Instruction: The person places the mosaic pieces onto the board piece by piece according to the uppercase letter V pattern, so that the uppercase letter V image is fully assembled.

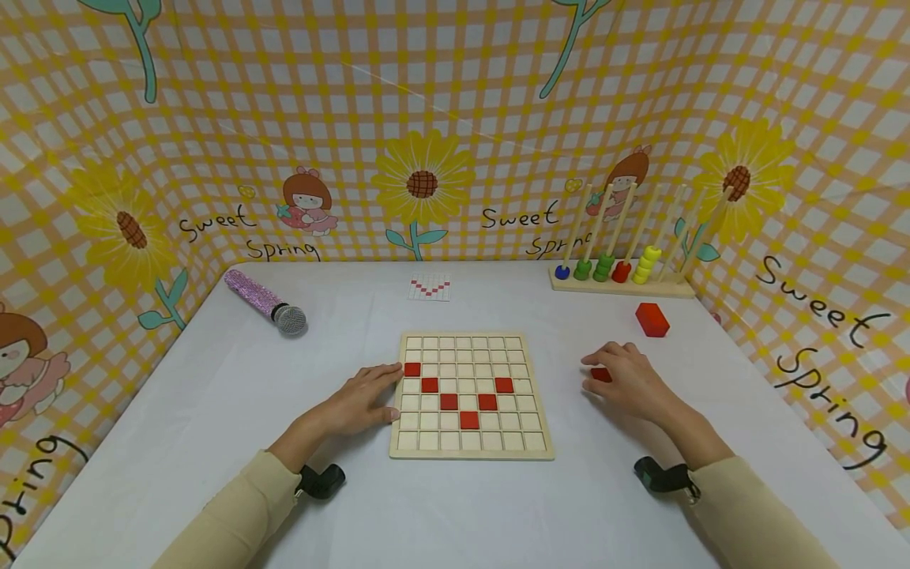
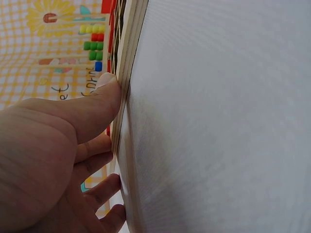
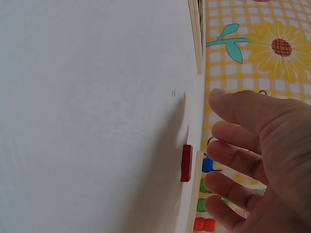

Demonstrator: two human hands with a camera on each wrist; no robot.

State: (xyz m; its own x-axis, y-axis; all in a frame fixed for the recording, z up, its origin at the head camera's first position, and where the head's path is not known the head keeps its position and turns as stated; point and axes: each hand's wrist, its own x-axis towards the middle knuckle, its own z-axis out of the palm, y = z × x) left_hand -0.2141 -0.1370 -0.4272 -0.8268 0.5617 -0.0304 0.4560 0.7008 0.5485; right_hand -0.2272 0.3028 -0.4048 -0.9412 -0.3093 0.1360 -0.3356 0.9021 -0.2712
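A wooden grid board (image 1: 419, 450) lies flat on the white table, with several red square tiles (image 1: 469, 420) set in its cells in a V shape. My left hand (image 1: 359, 401) rests against the board's left edge; in the left wrist view its thumb (image 2: 104, 99) and fingertips touch the wooden rim. To the right of the board, my right hand (image 1: 629, 383) hovers with relaxed fingers over a loose red tile (image 1: 601, 374). The right wrist view shows that red tile (image 3: 186, 163) lying on the table, apart from the fingers.
A small card (image 1: 429, 288) with a printed red V pattern lies behind the board. At the back left is a glittery microphone (image 1: 266, 304). A wooden bead abacus (image 1: 622, 288) stands at the back right, with a red block (image 1: 652, 319) in front. Patterned cloth walls surround the table.
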